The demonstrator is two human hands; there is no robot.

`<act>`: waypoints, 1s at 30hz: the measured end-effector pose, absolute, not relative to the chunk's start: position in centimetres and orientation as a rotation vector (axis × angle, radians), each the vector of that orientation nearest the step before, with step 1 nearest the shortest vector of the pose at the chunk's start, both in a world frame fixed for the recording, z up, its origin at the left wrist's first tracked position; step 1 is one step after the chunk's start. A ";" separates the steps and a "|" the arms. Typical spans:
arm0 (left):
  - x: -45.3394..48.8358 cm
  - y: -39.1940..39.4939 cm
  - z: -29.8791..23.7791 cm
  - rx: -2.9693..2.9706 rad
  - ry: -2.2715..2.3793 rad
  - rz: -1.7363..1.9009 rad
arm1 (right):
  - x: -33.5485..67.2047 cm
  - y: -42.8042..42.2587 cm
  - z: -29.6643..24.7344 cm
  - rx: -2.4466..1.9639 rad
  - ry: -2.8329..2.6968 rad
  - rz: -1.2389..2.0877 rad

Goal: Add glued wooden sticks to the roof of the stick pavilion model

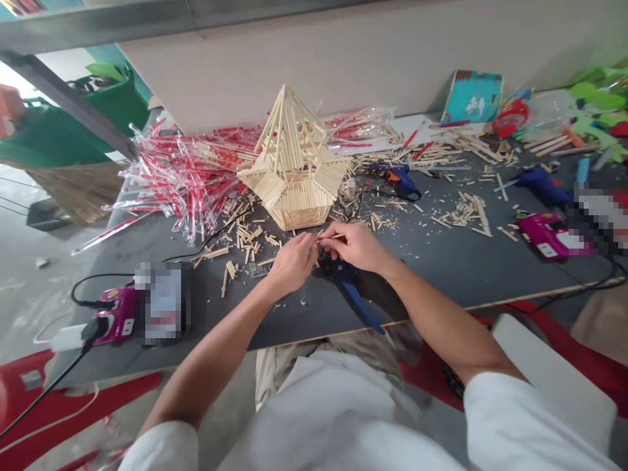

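My left hand [296, 261] and my right hand [357, 246] meet near the table's front edge, fingertips close together. A thin wooden stick [338, 236] is pinched in my right hand. The left fingers are closed at the stick's end; what they grip is hidden. Just behind my hands stands a model building of pale wooden sticks [301, 219], with a pointed roof and flared panels. Below my right hand lies a tool with blue handles [356, 296], its head partly covered by the hand. Short cut stick pieces [249, 239] are scattered left of my left hand.
Red-and-clear plastic wrappers [189, 173] pile at the back left. A blue glue gun [403, 180] lies right of the model, another blue glue gun [542, 185] farther right. Purple power strips [120, 314] with cables sit at both sides. A teal board [473, 97] leans on the wall.
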State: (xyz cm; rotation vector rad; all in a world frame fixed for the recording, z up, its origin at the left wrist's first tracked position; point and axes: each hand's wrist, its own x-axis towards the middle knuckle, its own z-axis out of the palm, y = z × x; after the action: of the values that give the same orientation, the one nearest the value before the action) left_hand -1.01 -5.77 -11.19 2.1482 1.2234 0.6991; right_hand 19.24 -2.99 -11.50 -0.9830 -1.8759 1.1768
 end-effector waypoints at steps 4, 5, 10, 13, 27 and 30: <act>-1.1 -5.6 -11.1 2.221 1.232 0.673 | 19.1 -3.2 -11.9 -0.971 -1.832 1.128; -1.1 -5.5 -11.1 2.247 1.232 0.669 | 19.1 -3.2 -12.1 -0.965 -1.825 1.125; -1.3 -5.3 -11.4 2.362 1.241 0.689 | 18.8 -3.2 -12.7 -0.943 -1.807 1.090; -1.3 -5.3 -11.4 2.365 1.252 0.722 | 18.6 -3.3 -12.7 -0.938 -1.809 1.051; -1.6 -5.2 -11.5 2.370 1.246 0.715 | 18.1 -3.5 -12.7 -0.953 -1.829 0.956; -1.5 -5.2 -11.5 2.316 1.230 0.756 | 18.1 -3.5 -12.7 -0.935 -1.867 0.904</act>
State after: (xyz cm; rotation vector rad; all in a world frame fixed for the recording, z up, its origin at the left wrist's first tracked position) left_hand -1.48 -5.23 -11.50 2.3165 1.2297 0.7556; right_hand 18.10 -3.54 -12.66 -0.9347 -1.8668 0.9038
